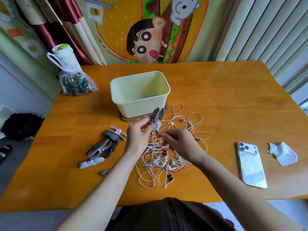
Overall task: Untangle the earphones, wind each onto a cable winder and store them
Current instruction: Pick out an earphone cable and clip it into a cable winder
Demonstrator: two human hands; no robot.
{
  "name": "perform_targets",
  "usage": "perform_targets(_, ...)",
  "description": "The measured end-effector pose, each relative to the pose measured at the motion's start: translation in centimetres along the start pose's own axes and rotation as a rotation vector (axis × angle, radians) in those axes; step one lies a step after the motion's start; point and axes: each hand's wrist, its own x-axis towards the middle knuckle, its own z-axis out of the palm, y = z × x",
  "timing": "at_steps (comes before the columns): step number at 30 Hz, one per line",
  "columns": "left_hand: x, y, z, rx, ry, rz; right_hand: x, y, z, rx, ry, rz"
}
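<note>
Left fingers (145, 122) pinching winder (156, 114) (grey), cable (157, 125) wound

Orange table (216, 90): earphones (160, 164), winders (105, 145), phone (250, 165)

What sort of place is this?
Most likely a room in a home, not a lab or workshop: a cartoon wall hanging behind a wooden table, curtains at the left, and a phone lying about.
</note>
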Motion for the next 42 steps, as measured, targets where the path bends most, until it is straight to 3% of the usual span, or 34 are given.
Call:
perform_targets(4,-0.1,-0.8,-0.3,0.179,0.018,0.051,-0.4,-0.7,-1.0,-0.091,-0.031,-0.062)
perform_targets(7,-0.3,-1.4,-0.8,0.271,-0.068,0.088,-0.2,-1.0,-2.7,-0.143,0.033,-0.1)
perform_targets(14,-1.3,-1.2,-0.7,0.098,-0.347,0.002,1.4,-0.4,-5.0,-0.24,0.19,-0.099)
perform_targets(18,-1.7,0.2,-0.8,-0.198,-0.397,-0.057,1.6,0.8,-5.1,-0.14,0.236,-0.047)
perform_targets(25,-1.3,2.9,-0.5,-0.761,-0.258,-0.178,1.2,1.4,-3.0,-0.104,0.221,-0.072)
perform_targets(29,-0.8,2.9,-0.4,-0.898,-0.127,-0.28,0.8,1.2,-1.5,-0.119,0.149,-0.09)
perform_targets(33,-0.6,2.0,-0.2,-0.849,0.035,-0.373,0.2,1.0,-0.2,-0.151,0.095,-0.092)
perform_targets(36,-0.6,1.0,0.2,-0.634,0.126,-0.382,0.0,0.8,0.2,-0.17,0.079,-0.1)
perform_targets(42,-0.6,-0.6,0.2,-0.051,0.146,-0.097,-0.7,0.4,0.5,-0.295,-0.035,-0.16)
